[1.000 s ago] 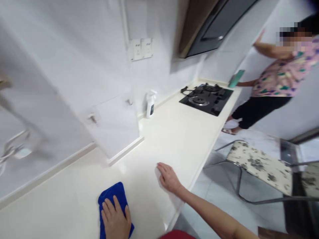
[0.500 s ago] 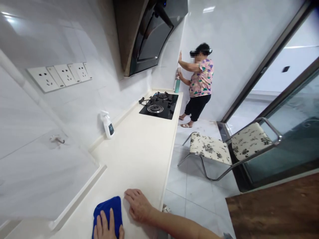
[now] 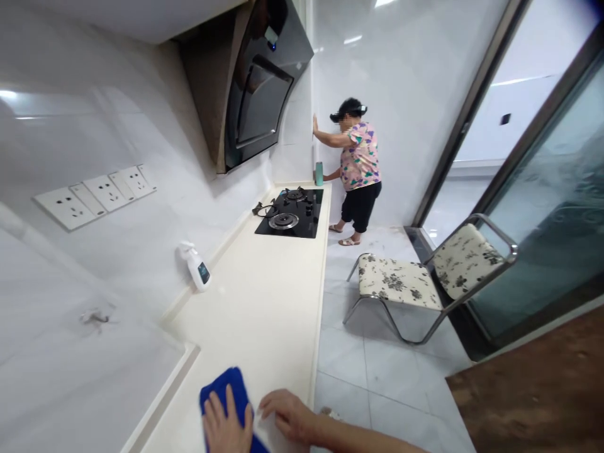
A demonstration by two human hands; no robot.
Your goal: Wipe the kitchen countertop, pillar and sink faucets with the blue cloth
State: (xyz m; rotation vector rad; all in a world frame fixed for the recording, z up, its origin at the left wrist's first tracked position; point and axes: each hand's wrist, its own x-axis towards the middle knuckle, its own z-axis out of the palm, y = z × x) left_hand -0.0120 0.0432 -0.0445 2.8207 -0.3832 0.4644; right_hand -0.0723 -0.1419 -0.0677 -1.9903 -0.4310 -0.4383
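A blue cloth (image 3: pixel 230 390) lies on the cream countertop (image 3: pixel 264 302) at the bottom of the head view. My left hand (image 3: pixel 226 425) lies flat on the cloth with its fingers stretched out. My right hand (image 3: pixel 287 416) rests palm down on the counter just right of the cloth, near the counter's front edge, fingers loosely spread and holding nothing.
A white spray bottle (image 3: pixel 197 267) stands by the wall. A black gas hob (image 3: pixel 289 212) sits at the counter's far end under a black hood (image 3: pixel 257 82). Another person (image 3: pixel 356 170) stands there beside a teal bottle (image 3: pixel 319 173). A floral chair (image 3: pixel 425 277) stands on the floor.
The camera has lifted and swung right, so the room opened up. Both hands now sit lower in view and closer together; the left stays on the cloth.
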